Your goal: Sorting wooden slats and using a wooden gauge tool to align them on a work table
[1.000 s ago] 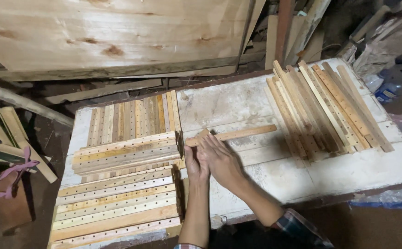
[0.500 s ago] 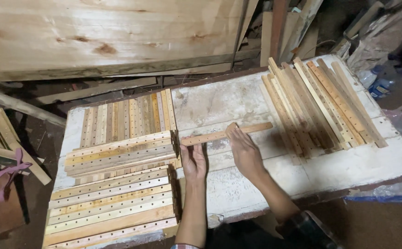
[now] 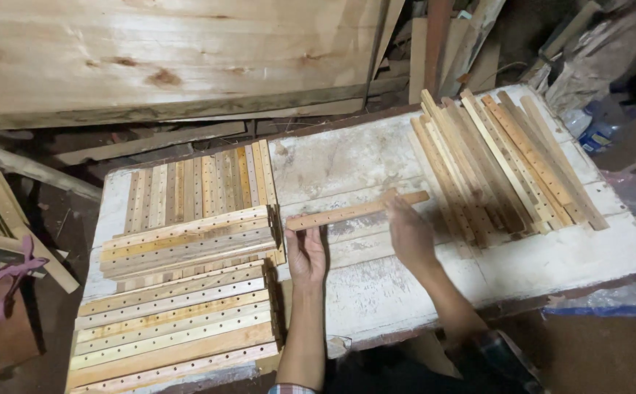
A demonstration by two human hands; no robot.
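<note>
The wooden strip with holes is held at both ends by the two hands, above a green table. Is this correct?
Not quite. The head view shows the table is white and worn, not green. The rest holds: the left hand and right hand hold the wooden strip with holes at its ends.

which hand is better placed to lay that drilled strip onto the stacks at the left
Left, probably. The left hand grips the drilled strip at its near end, right beside the stacks of drilled strips. The right hand holds the far end, nearer the plain slats.
</note>
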